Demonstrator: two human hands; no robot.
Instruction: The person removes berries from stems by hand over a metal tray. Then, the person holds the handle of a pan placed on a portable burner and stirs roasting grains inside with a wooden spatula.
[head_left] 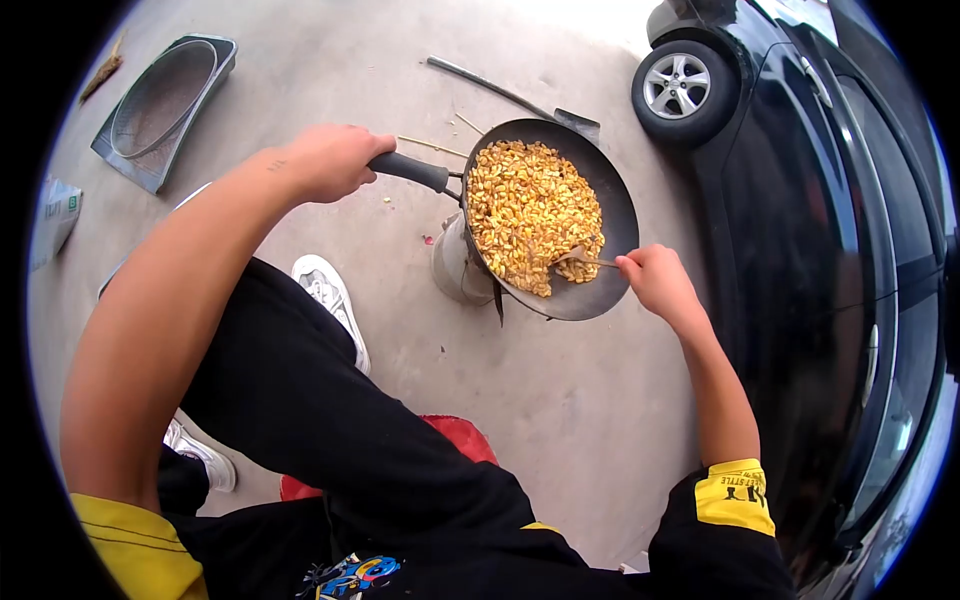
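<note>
A dark pan [622, 205] rests tilted on a pale round stove [459, 262] in the upper middle of the view. Yellow-brown kernels [530, 205] fill much of it, with bare metal showing at its right and lower edges. My left hand [335, 163] is closed round the end of the pan's black handle [410, 171]. At the lower right rim, my right hand [657, 280] grips the handle of a spoon [578, 259], whose head is among the kernels.
A black car [800, 280] stands close on the right. Beyond the pan lies a long-handled shovel [490, 84] with thin sticks near it. A tray [152, 176] holding a round sieve [211, 70] is at upper left. Something red [460, 437] is by my leg.
</note>
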